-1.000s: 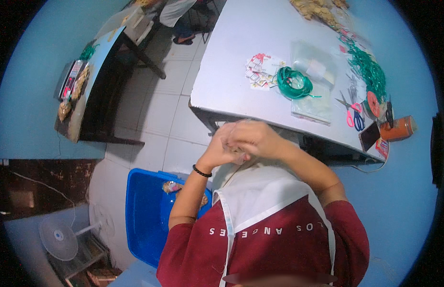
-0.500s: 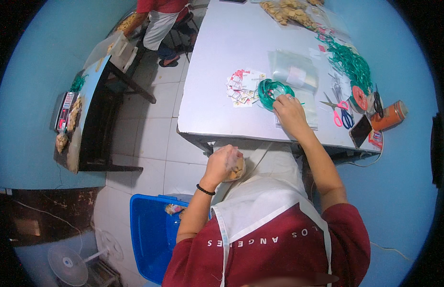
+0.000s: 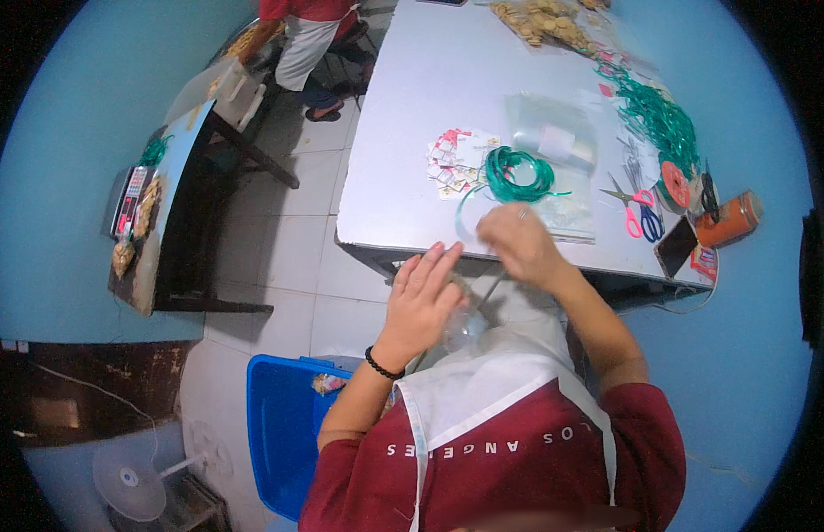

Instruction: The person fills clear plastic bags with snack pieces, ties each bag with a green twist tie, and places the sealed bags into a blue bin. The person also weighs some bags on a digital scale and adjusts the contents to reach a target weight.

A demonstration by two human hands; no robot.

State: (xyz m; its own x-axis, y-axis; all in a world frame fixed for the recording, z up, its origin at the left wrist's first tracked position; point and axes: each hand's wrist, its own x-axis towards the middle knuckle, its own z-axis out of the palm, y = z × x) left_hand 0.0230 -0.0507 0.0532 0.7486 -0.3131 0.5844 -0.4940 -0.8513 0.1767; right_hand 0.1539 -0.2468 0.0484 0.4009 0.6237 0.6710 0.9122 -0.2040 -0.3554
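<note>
My left hand point(image 3: 421, 297) is just off the table's near edge, fingers stretched out, its thumb side against a clear plastic bag point(image 3: 466, 326). The bag's neck and most of its contents are hidden by the hand. Over the table edge, my right hand point(image 3: 520, 245) is slightly blurred, its fingers pinched on a thin green ribbon strand point(image 3: 459, 222) that curves beside the coil. The coil of green ribbon point(image 3: 538, 188) lies just beyond, on the white table point(image 3: 394, 115). Small printed cards point(image 3: 452, 168) are spread left of it, and a stack of clear bags point(image 3: 554, 142) lies behind.
Pink-handled scissors point(image 3: 631, 213), dark scissors, a phone point(image 3: 676, 248), a ribbon spool point(image 3: 674, 186) and an orange-filled jar point(image 3: 731, 220) crowd the right side. A blue bin point(image 3: 270, 443) stands at my left. Another person point(image 3: 307, 40) works at the far left, near a side table with a scale point(image 3: 128, 208).
My right hand has come off the green coil and back toward me, drawing a strand. My left hand has moved slightly right and its fingers have stretched out. The view has shifted slightly.
</note>
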